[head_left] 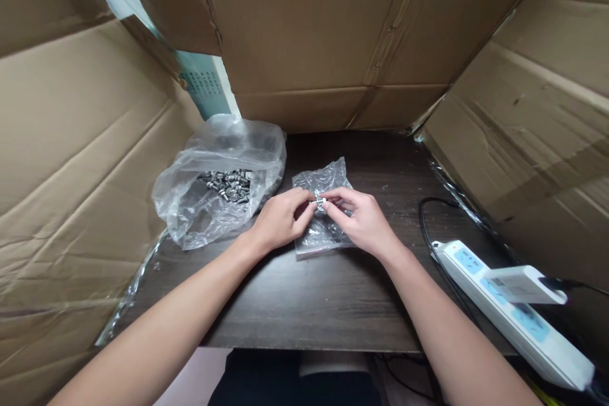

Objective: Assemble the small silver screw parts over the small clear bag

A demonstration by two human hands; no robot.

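Note:
My left hand (280, 219) and my right hand (365, 221) meet over the desk, thumbs and forefingers pinching a small shiny metal screw (320, 202) from opposite sides. Fingertips cover part of it, so its exact shape is hard to make out. Beneath both hands lies a flat clear plastic bag (326, 242) with small things in it that I cannot make out. To the left of my left hand, a larger clear plastic bag (183, 168) stands with its mouth towards me. Several loose metal screws (233, 187) are heaped inside it.
Cardboard walls (309, 25) surround the dark wooden desk (328, 304) at the back and sides. On the right sits a white power strip (561, 355) with a white adapter (523, 285) plugged in. A black cable (423, 222) loops beside it.

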